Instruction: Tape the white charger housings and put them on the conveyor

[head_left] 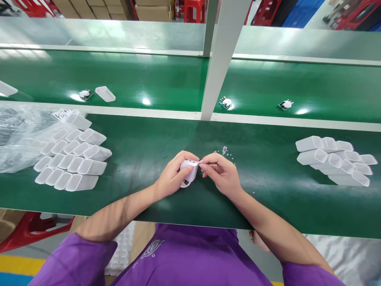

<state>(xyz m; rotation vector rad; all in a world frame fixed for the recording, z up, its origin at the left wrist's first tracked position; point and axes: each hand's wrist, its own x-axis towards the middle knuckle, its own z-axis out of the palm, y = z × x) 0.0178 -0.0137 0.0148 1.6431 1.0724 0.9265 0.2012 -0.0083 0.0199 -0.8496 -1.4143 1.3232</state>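
Close to the middle of the green table, my left hand (172, 176) is closed around a white plastic charger housing (192, 171) with dark slots on its upper face. A round, pale part with dark gaps (185, 183) shows beneath it. My right hand (222, 172) has its thumb and forefinger pinched together at the housing's right edge. Whatever sits between those fingertips is too small to make out. Just beyond the right hand lies a scatter of tiny clear plastic pieces (224, 150).
White open-ended sleeves are stacked at left (71, 159) and right (335, 161). Clear plastic bags (20, 135) lie far left. Behind a metal rail, a green belt (166, 83) carries small circuit boards (226, 103) and a loose sleeve (105, 94). A white post (218, 59) rises centrally.
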